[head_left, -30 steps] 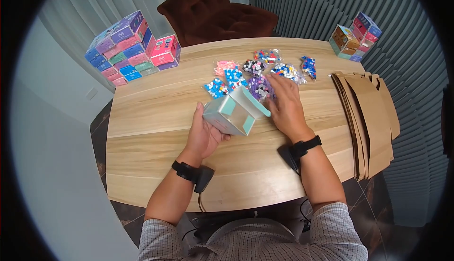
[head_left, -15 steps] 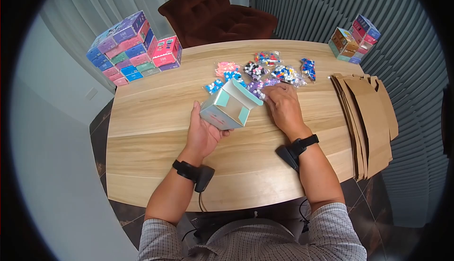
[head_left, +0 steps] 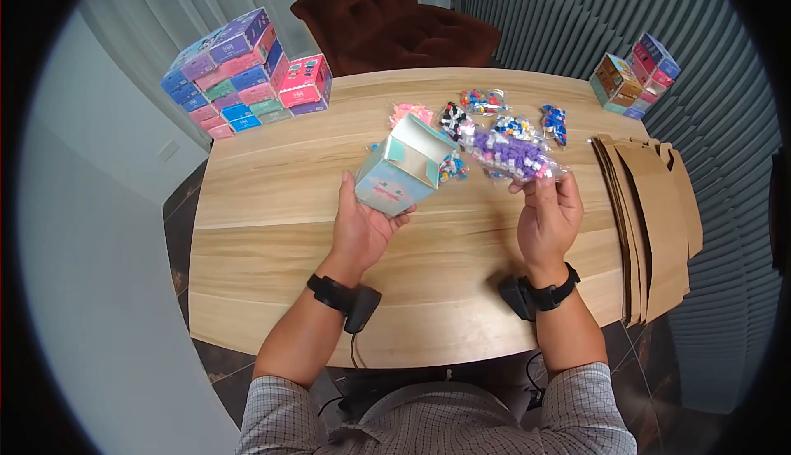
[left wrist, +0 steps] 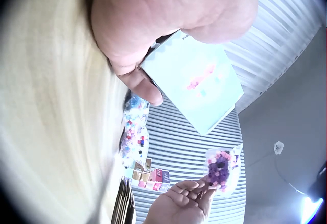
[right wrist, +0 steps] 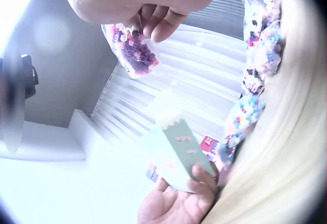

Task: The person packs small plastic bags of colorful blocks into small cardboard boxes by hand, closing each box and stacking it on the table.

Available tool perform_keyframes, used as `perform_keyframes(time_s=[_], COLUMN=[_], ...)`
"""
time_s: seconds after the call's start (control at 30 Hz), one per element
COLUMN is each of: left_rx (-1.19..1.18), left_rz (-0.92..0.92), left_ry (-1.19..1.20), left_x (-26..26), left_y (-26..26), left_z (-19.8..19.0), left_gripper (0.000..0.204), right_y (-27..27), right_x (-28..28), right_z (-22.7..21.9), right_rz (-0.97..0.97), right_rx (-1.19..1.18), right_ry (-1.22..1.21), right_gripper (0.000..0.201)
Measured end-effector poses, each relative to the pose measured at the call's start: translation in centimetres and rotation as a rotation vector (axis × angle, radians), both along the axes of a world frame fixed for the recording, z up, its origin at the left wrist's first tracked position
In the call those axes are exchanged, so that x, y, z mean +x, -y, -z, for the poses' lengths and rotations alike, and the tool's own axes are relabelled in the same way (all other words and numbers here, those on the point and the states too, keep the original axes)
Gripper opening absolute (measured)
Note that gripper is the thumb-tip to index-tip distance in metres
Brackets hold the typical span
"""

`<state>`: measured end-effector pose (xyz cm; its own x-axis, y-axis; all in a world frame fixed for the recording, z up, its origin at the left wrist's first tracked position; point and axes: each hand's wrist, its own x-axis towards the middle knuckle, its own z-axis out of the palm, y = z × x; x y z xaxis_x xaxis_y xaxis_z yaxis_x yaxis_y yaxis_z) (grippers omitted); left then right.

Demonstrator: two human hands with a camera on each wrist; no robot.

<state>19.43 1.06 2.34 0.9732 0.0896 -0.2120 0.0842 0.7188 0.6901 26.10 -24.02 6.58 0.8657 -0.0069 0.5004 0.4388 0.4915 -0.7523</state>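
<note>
My left hand grips a small light-blue cardboard box, tilted, with its top flaps standing open toward the right. Between the thumb and fingers of my right hand a clear bag of purple, white and pink building bricks is pinched by one end, raised over the table. The left wrist view shows the box's printed side close up, with the bag beyond it. In the right wrist view the bag hangs below the fingers, and the box rests in the left palm.
More bags of bricks lie behind the box, among them a pink one, a red-and-blue one and a blue one. Stacked colourful boxes stand back left, others back right. Flattened brown cardboard lies along the right edge.
My right hand has picked the bag of purple bricks up from the pile and drawn it right and toward me. The left hand has turned the box slightly, more upright.
</note>
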Motion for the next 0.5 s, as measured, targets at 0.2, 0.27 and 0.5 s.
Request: perform_keyframes(time_s=[0.2,0.27,0.5], left_rx=[0.134,0.167,0.154], left_rz=[0.042,0.061,0.088], left_ry=[0.044,0.06,0.07], left_x=[-0.1,-0.2,-0.2], left_y=[0.8,0.8,0.7], left_z=[-0.2,-0.1,0.1], left_gripper=[0.073,0.072,0.072], right_y=[-0.6,-0.9,-0.9], right_x=[-0.5,-0.3,-0.5], right_z=[1.3,1.8,1.4], right_rz=[-0.17,-0.176,-0.109], right_rx=[-0.228,-0.219,-0.262], right_ry=[-0.13,-0.174,-0.186], right_gripper=[0.023,0.023,0.02])
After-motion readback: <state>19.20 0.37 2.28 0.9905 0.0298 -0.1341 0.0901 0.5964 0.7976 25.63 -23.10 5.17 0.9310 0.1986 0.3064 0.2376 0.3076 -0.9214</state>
